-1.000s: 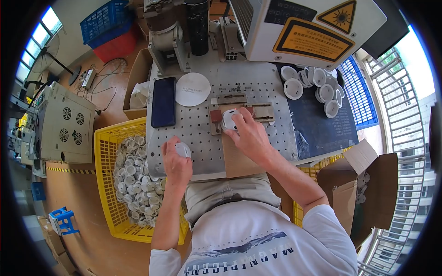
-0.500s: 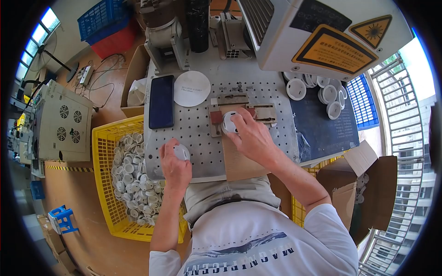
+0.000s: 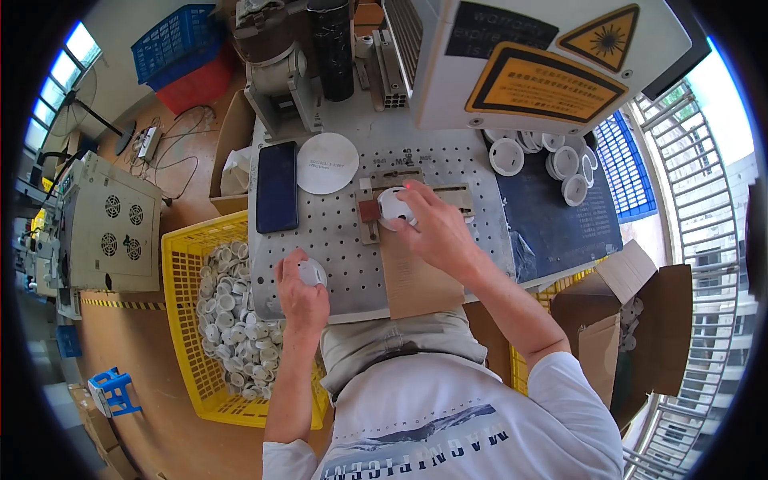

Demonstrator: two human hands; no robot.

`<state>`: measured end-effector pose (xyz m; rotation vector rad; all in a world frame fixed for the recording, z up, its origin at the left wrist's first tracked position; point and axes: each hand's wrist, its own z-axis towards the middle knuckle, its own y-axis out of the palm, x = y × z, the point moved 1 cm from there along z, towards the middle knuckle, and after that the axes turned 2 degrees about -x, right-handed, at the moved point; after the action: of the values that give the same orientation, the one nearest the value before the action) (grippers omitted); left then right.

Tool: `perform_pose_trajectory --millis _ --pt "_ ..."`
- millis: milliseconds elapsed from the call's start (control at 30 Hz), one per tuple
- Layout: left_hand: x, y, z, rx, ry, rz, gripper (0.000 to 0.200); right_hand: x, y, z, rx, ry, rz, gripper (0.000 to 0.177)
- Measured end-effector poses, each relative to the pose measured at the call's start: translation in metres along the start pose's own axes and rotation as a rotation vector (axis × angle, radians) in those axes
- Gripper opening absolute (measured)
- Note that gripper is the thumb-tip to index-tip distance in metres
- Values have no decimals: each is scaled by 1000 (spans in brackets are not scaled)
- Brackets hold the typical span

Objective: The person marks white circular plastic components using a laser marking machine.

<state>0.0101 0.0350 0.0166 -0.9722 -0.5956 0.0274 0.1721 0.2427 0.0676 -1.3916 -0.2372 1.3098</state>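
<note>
A white round plastic cap [image 3: 312, 274] is pinched in my left hand [image 3: 301, 298], above the front left part of the perforated metal table [image 3: 352, 280]. My right hand [image 3: 438, 234] has its fingers closed on another white round cap [image 3: 392, 207], which sits in the metal fixture [image 3: 458, 197] beside a reddish-brown block [image 3: 368, 211]. A small red light spot falls by the right fingertips. Below the fixture, a strip of cardboard [image 3: 410, 280] runs to the table's front edge, partly under my right wrist.
A phone [image 3: 277, 188] and a white disc [image 3: 328, 163] lie on the table's left. The marking machine head [image 3: 544, 72] overhangs the back right. Several white caps [image 3: 506, 157] rest on the dark board [image 3: 552, 200]. A yellow basket [image 3: 182, 344] of caps stands left, an open carton [image 3: 652, 328] right.
The camera view has shifted slightly. The cap under my right hand now lies flatter in the fixture, and a red light spot shows by the fingertips. My left hand keeps its cap.
</note>
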Motion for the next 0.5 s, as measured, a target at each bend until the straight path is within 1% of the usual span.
perform_pose_trajectory --millis 33,100,167,200,267,300,333,367,400,500 --pt "-1 -1 0 6 0 5 31 5 -14 1 49 25 86 34" --pt "-1 -4 -2 16 14 -42 39 18 -46 10 197 297 44 33" --pt "-3 -4 -6 23 27 -55 40 68 -53 13 516 200 -333 32" --pt "-4 -4 -6 31 37 -72 41 90 -55 12 524 203 -333 32" --pt "-3 -8 -9 51 15 -112 41 127 -56 9 519 325 -504 31" --pt "-3 -12 -11 71 -14 -150 41 142 -55 6 522 327 -500 31" --pt "-4 -19 -14 69 -11 -146 41 152 -55 4 518 306 -430 31" --pt "-5 -29 -17 120 -61 -196 42 162 -52 2 513 286 -361 30" --pt "-7 -40 -21 169 -111 -248 43 164 -51 3 514 293 -357 30" --pt "-36 -71 -43 303 -284 -244 45 163 -50 3 531 268 -354 27"
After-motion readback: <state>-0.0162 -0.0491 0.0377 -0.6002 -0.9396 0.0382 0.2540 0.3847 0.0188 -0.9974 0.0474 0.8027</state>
